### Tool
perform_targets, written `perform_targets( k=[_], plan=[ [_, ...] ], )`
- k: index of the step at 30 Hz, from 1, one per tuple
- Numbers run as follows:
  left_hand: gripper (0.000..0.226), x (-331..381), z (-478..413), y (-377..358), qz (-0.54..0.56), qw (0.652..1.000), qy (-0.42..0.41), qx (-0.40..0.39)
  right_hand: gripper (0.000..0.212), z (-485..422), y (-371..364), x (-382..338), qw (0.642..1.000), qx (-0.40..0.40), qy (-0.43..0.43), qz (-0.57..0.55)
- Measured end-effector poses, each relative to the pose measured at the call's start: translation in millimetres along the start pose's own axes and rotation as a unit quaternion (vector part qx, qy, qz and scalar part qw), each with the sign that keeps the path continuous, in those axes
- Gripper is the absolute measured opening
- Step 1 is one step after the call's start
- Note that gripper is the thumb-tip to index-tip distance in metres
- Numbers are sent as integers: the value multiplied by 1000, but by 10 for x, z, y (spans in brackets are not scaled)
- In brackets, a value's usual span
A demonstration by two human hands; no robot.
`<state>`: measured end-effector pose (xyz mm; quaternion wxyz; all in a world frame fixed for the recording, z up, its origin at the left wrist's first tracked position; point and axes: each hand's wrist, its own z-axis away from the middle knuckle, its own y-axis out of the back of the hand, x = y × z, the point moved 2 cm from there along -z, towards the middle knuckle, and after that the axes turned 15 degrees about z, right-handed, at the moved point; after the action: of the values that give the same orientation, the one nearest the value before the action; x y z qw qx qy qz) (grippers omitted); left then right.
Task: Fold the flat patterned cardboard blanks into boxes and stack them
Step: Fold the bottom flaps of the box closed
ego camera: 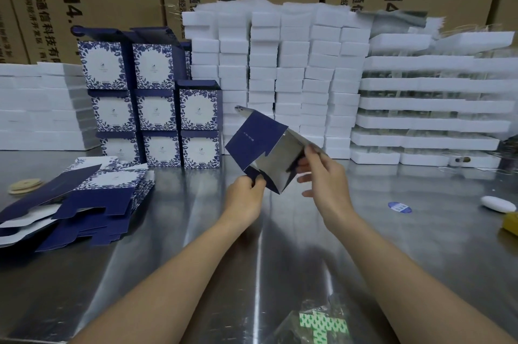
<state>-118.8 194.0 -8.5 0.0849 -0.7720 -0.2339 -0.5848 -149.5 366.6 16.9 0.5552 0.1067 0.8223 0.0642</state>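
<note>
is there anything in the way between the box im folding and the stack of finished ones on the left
Nothing visible. The half-folded box, held up in the air, has only bare metal table between it and the stack of folded boxes. The pile of flat blanks lies further left, off that path.

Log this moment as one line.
step: folding | left hand pinches blank | right hand holds blank | folded boxes stacked behind
</note>
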Motion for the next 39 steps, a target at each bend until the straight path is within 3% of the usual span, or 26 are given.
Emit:
perform_targets(
  k=[5,8,10,14,17,22,32,36,39],
  plan=[
    [47,50,9,-24,40,999,-24,-22,12,-64,6,83,1000,-12,3,-18],
    [37,110,31,-33,97,994,-37,-28,40,-97,55,152,999,8,-52,6],
    [35,122,35,-32,126,991,-34,-18,53,-106,85,167,995,-28,-89,41],
    [43,134,20,13,111,991,-73,8,56,-64,40,122,987,-132,-9,92],
    [50,158,19,49,103,988,-110,23,57,-35,-1,118,987,-116,31,110],
    [47,231,75,52,123,984,-130,-14,49,-48,8,110,995,-72,23,65],
    [27,188,125,-76,195,976,21,-94,50,16,-67,57,995,-88,-41,15],
    [30,222,125,-64,253,964,43,-71,48,69,-92,0,993,-113,-39,8],
    [30,236,111,-40,274,959,49,-57,35,105,-105,-46,988,-148,-35,-18]
  ],
)
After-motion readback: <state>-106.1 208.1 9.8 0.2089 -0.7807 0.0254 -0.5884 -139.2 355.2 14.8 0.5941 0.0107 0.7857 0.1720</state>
